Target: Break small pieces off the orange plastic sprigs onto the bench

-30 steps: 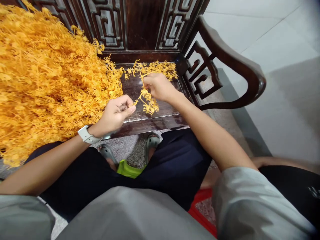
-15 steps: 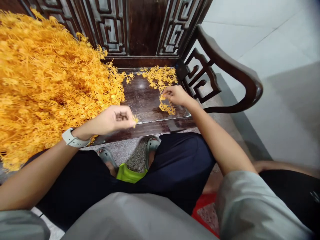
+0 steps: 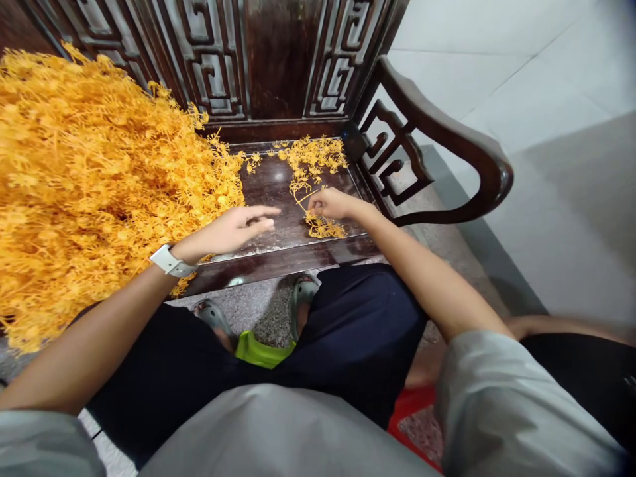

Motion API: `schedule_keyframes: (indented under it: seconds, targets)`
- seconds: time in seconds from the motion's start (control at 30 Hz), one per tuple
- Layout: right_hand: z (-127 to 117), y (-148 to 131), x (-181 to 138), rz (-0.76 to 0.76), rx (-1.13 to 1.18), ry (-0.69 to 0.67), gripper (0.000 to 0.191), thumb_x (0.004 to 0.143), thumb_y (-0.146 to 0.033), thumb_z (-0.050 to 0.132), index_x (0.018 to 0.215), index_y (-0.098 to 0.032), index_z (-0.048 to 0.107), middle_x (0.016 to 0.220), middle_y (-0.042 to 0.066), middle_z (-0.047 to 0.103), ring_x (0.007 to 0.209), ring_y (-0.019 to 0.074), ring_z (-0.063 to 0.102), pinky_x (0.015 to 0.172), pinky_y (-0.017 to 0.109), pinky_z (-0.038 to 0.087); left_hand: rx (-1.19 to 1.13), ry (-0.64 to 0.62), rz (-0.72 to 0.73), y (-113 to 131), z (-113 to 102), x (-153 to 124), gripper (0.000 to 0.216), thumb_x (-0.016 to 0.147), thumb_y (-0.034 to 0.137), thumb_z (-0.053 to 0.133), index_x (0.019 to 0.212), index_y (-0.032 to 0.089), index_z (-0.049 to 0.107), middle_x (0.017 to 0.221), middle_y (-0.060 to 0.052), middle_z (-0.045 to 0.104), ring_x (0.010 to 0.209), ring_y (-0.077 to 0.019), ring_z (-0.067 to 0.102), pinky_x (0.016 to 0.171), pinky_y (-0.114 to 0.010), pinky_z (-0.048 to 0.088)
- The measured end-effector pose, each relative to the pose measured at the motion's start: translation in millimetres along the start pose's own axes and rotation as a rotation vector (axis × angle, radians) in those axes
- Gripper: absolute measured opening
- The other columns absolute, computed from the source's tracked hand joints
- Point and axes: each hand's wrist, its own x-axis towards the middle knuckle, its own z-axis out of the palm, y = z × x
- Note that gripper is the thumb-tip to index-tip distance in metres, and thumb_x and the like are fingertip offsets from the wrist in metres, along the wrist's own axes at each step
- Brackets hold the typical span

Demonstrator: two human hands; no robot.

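My left hand (image 3: 233, 228) hovers over the front of the dark wooden bench seat (image 3: 265, 189), fingers stretched out and nothing visible in them. A pale watch (image 3: 172, 261) is on that wrist. Further right, my right hand (image 3: 330, 203) has its fingers closed on a thin yellow artificial flower stem (image 3: 299, 196). Yellow florets (image 3: 325, 227) lie just below that hand. Behind it, a smaller bunch of the same yellow sprays (image 3: 315, 154) rests near the backrest. To the left of my left hand rises a large heap of yellow artificial flowers (image 3: 109, 165).
A carved backrest (image 3: 278, 59) closes off the far side, and a curved armrest (image 3: 447, 126) bounds the right. Below are my sandals (image 3: 304, 295) and a bright green object (image 3: 261, 351). Part of another person (image 3: 576, 377) shows at lower right, near a red stool-like object (image 3: 410, 404).
The small yellow piece at my left fingertips is gone, and those fingers have straightened. My right hand has shifted slightly left and nearer, still gripping the stem.
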Motion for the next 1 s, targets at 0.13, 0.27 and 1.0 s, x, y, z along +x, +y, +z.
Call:
schedule_keyframes:
  seconds: [0.13, 0.27, 1.0]
  targets:
    - [8.7, -10.8, 2.3, -0.022, 0.127, -0.088, 0.013, 0.080, -0.007, 0.075, 0.087, -0.015, 0.081, 0.077, 0.004, 0.078, 0.071, 0.0165, 0.066, 0.072, 0.030, 0.048, 0.151, -0.033, -0.019, -7.6, 3.3, -9.7, 0.045, 0.100, 0.049, 0.073, 0.134, 0.021, 0.081, 0.098, -0.008, 0.085, 0.081, -0.0221, 0.077, 0.075, -0.031, 0.054]
    - [13.2, -24.9, 3.3, -0.159, 0.409, -0.121, 0.008, 0.087, -0.022, 0.079, 0.090, -0.015, 0.080, 0.082, 0.004, 0.078, 0.071, 0.0143, 0.065, 0.070, 0.029, 0.051, 0.197, -0.042, -0.031, -7.8, 12.9, -13.8, 0.037, 0.101, 0.051, 0.070, 0.117, 0.022, 0.086, 0.114, -0.011, 0.086, 0.097, -0.0276, 0.081, 0.085, -0.035, 0.057]
    - [4.7, -133.1, -15.6, -0.425, 0.899, 0.112, 0.044, 0.080, -0.048, 0.096, 0.105, -0.020, 0.072, 0.095, 0.003, 0.072, 0.088, 0.0142, 0.066, 0.084, 0.029, 0.058, -0.631, 0.595, 0.006, -3.6, 24.3, 0.1, 0.039, 0.077, 0.047, 0.100, 0.081, 0.021, 0.071, 0.085, -0.002, 0.071, 0.075, -0.0140, 0.063, 0.073, -0.031, 0.056]
